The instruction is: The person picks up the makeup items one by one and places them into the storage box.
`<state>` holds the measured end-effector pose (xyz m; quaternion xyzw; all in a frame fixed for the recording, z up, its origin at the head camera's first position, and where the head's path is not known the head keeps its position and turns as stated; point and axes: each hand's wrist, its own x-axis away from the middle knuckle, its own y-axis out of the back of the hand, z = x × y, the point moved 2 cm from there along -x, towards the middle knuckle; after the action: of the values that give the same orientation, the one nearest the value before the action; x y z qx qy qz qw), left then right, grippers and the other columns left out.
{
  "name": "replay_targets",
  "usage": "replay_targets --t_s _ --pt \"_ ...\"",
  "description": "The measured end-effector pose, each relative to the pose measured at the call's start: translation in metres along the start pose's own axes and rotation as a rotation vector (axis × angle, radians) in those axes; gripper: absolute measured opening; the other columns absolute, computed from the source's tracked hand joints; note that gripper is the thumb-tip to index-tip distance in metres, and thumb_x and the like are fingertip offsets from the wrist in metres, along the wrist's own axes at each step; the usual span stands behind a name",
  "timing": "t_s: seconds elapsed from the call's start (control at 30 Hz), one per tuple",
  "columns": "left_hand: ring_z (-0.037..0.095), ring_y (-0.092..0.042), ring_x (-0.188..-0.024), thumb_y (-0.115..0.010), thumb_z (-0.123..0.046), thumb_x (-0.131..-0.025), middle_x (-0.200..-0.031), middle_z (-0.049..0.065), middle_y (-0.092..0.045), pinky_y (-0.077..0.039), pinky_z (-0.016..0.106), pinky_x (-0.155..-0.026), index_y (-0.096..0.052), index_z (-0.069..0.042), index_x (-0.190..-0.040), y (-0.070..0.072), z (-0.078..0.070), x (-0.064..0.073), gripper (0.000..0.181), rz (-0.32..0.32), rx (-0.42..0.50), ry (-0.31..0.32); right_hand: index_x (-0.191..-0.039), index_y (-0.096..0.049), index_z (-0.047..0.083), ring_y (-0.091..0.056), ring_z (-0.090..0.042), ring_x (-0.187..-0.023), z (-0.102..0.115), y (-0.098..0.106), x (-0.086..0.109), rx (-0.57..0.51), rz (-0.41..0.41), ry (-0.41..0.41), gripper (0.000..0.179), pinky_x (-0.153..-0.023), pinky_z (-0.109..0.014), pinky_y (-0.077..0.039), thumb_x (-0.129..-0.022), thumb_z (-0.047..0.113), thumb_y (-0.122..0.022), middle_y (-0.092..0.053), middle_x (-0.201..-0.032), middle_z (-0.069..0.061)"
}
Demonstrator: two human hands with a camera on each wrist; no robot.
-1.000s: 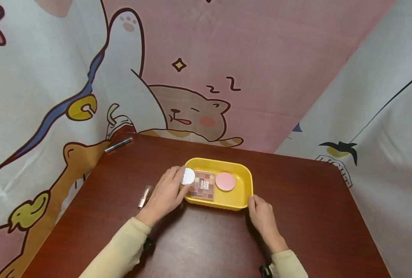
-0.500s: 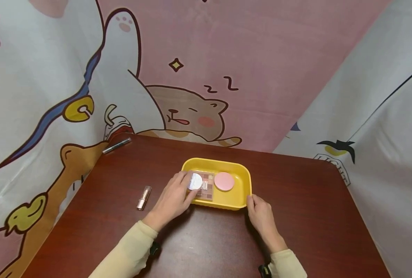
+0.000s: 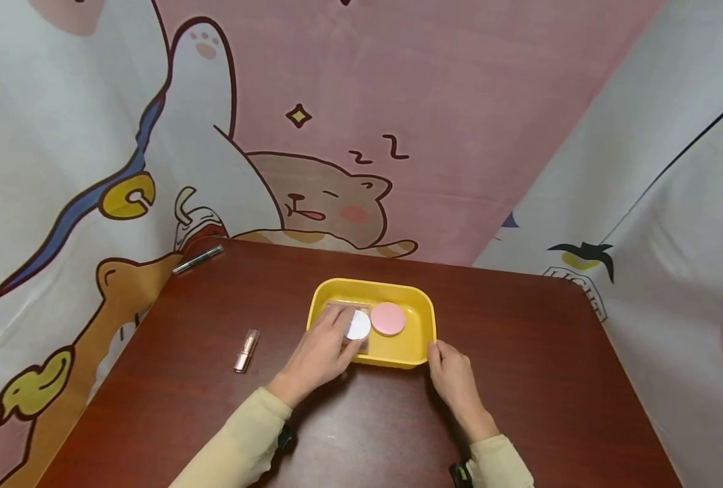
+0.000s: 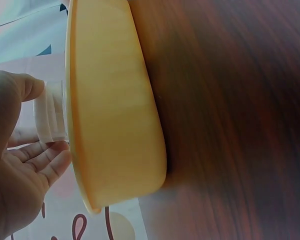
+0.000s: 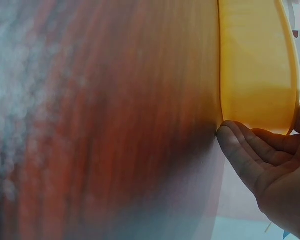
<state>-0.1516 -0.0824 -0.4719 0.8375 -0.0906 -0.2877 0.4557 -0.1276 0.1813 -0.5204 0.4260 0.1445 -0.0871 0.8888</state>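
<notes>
My left hand (image 3: 321,346) grips a small round jar (image 3: 358,325) with a white top, over the left half of a yellow plastic tray (image 3: 419,298). In the left wrist view the jar (image 4: 51,111) looks white and translucent, with the thumb on one side and fingers on the other, level with the tray's rim. Under that hand lies a makeup palette (image 3: 366,347), mostly hidden. A round pink compact (image 3: 388,318) lies to the right of the jar inside the tray. My right hand (image 3: 456,379) holds the tray's near right corner, thumb at the rim and fingers against the outer wall.
A lipstick tube (image 3: 247,350) lies on the dark wooden table (image 3: 520,379) left of the tray. A slim dark pen-like stick (image 3: 197,259) lies at the far left corner. A printed cartoon cloth (image 3: 447,135) hangs behind the table and along its sides.
My left hand has moved right with the jar, from the tray's left edge to over the palette, covering more of it. The right hand keeps its hold on the tray corner.
</notes>
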Motion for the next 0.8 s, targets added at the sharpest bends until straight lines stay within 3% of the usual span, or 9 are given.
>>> replay_targets --t_s 0.33,0.8 --pt "0.025 -0.057 -0.12 -0.076 -0.024 -0.093 -0.129 0.01 -0.06 -0.048 0.039 -0.106 -0.058 -0.004 -0.139 -0.011 -0.003 -0.005 0.053 0.033 0.021 0.01 -0.074 -0.058 0.01 -0.047 -0.019 -0.066 0.0 -0.001 -0.001 -0.007 0.015 -0.01 0.03 -0.06 -0.035 -0.043 -0.104 0.007 -0.055 -0.046 -0.068 -0.001" --pt "0.025 -0.058 -0.114 -0.076 -0.027 -0.091 -0.124 0.01 -0.06 -0.053 0.04 -0.095 -0.061 -0.003 -0.133 -0.023 -0.01 -0.014 0.051 0.099 0.053 0.058 -0.077 -0.062 0.008 -0.048 -0.019 -0.067 0.0 0.0 0.0 -0.008 0.002 0.0 0.027 -0.061 -0.035 -0.045 -0.103 0.007 -0.055 -0.049 -0.069 -0.002"
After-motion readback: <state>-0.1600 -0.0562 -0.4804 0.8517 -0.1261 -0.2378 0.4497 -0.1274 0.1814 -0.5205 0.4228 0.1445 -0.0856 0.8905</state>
